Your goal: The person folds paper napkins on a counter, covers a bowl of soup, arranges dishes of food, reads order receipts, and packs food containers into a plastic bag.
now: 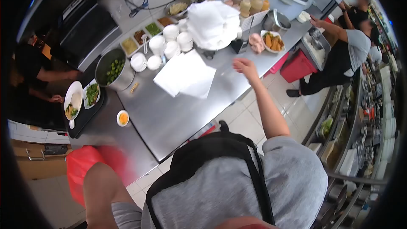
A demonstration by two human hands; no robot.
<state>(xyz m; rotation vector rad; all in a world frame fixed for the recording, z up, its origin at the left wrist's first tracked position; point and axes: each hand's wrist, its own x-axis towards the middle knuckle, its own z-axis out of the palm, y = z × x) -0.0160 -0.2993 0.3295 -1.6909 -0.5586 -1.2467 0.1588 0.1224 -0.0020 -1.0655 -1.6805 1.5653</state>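
Observation:
My right hand (245, 67) is over the metal counter's near edge, fingers apart and slightly blurred, holding nothing. Just beyond it are a small black device (239, 45), a pinkish item (256, 43) I cannot identify, and a plate of fried food (273, 41). White sheets (186, 74) lie on the counter to its left. At the lower left, my left forearm (99, 182) runs to a red plastic bag (80, 167); the bag and arm hide that hand, so its fingers do not show.
White cups (171, 46), a pot of green limes (113, 71) and a cup with orange contents (122, 118) stand on the counter (169, 123). Two dishes (91, 94) sit on a black tray at the left. A person (34, 67) is at the left; others (347, 55) stand right.

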